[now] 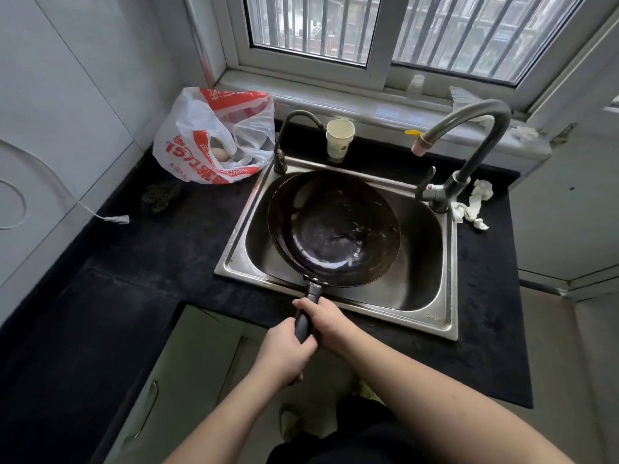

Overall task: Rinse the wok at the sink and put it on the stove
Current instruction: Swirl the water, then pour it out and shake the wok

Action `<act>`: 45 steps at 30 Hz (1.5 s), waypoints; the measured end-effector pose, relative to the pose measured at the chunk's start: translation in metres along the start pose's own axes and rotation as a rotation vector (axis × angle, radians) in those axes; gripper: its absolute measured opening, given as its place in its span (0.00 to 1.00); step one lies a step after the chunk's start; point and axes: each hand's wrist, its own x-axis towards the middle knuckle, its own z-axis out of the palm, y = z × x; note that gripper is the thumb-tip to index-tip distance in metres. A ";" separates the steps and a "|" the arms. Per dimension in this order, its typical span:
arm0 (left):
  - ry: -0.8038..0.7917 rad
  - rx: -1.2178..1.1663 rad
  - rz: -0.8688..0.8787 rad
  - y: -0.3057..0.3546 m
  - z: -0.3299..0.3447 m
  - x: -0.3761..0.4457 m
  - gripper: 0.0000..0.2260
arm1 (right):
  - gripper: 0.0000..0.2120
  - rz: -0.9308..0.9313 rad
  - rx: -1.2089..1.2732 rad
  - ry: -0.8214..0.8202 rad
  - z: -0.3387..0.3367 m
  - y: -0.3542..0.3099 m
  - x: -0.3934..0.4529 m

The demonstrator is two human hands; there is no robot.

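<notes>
Over 1 sink point(231, 262): 1 wok point(338, 226), both hands' grip clamped on handle point(310, 296) — L point(284, 354), R point(326, 321).

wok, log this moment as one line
wok over sink | left hand and right hand on handle | tap off | stove unseen

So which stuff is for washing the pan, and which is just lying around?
For the job: wok, sink, tap, left hand, right hand (both grip the wok's handle).
Lying about: plastic bag, paper cup, crumpled tissue, plug.
</notes>
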 end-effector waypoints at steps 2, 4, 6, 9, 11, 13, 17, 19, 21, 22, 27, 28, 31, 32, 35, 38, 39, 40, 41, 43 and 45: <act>0.028 -0.009 0.005 -0.005 0.004 0.000 0.10 | 0.13 -0.008 -0.009 0.000 -0.001 0.001 -0.001; 0.028 -0.019 0.015 -0.009 0.006 0.002 0.08 | 0.11 -0.020 -0.036 0.011 0.000 0.001 -0.002; 0.008 -0.034 0.023 -0.011 0.004 0.005 0.07 | 0.10 -0.028 -0.077 0.037 0.004 -0.001 -0.003; -0.034 -0.046 0.038 -0.010 -0.005 0.011 0.09 | 0.13 -0.024 -0.105 0.078 0.009 -0.006 -0.002; -0.071 -0.053 0.030 -0.007 -0.011 0.014 0.10 | 0.12 -0.014 -0.102 0.084 0.011 -0.009 -0.001; -0.102 -0.050 0.021 -0.002 -0.016 0.015 0.09 | 0.10 0.006 -0.076 0.086 0.012 -0.013 -0.004; -0.142 -0.049 0.017 0.004 -0.024 0.013 0.06 | 0.11 0.021 -0.021 0.071 0.011 -0.015 -0.006; -0.131 -0.037 0.021 0.005 -0.025 0.009 0.08 | 0.12 0.023 0.024 0.050 0.009 -0.012 -0.006; -0.114 0.002 0.036 0.005 -0.026 0.005 0.08 | 0.12 0.021 0.049 0.018 0.009 -0.010 -0.008; -0.099 0.030 0.040 0.006 -0.026 0.003 0.08 | 0.12 0.020 0.066 0.002 0.009 -0.010 -0.009; 0.010 0.147 0.081 0.000 -0.027 0.001 0.07 | 0.13 0.024 0.098 -0.064 0.014 -0.016 -0.011; 0.029 0.147 0.088 -0.001 -0.027 0.001 0.07 | 0.12 0.017 0.085 -0.073 0.015 -0.018 -0.012; 0.068 0.173 0.108 -0.005 -0.028 0.003 0.07 | 0.11 -0.017 0.043 -0.071 0.017 -0.023 -0.011; 0.073 0.190 0.113 -0.006 -0.029 0.004 0.07 | 0.10 -0.020 0.034 -0.073 0.017 -0.024 -0.010; 0.101 0.261 0.143 -0.006 -0.029 0.005 0.09 | 0.11 -0.018 0.021 -0.086 0.017 -0.026 -0.011; 0.135 0.360 0.186 -0.006 -0.030 0.005 0.09 | 0.12 -0.018 0.041 -0.088 0.017 -0.027 -0.012; 0.143 0.391 0.198 -0.005 -0.030 0.005 0.10 | 0.12 -0.016 0.058 -0.093 0.018 -0.027 -0.012; 0.150 0.418 0.209 -0.004 -0.030 0.005 0.11 | 0.13 -0.015 0.073 -0.098 0.018 -0.027 -0.012; 0.155 0.440 0.218 -0.003 -0.029 0.005 0.12 | 0.12 -0.017 0.088 -0.104 0.018 -0.027 -0.012; 0.162 0.472 0.223 0.000 -0.026 0.004 0.12 | 0.12 -0.023 0.114 -0.120 0.016 -0.027 -0.012; 0.169 0.514 0.222 0.002 -0.023 0.003 0.12 | 0.13 -0.026 0.130 -0.138 0.014 -0.026 -0.012</act>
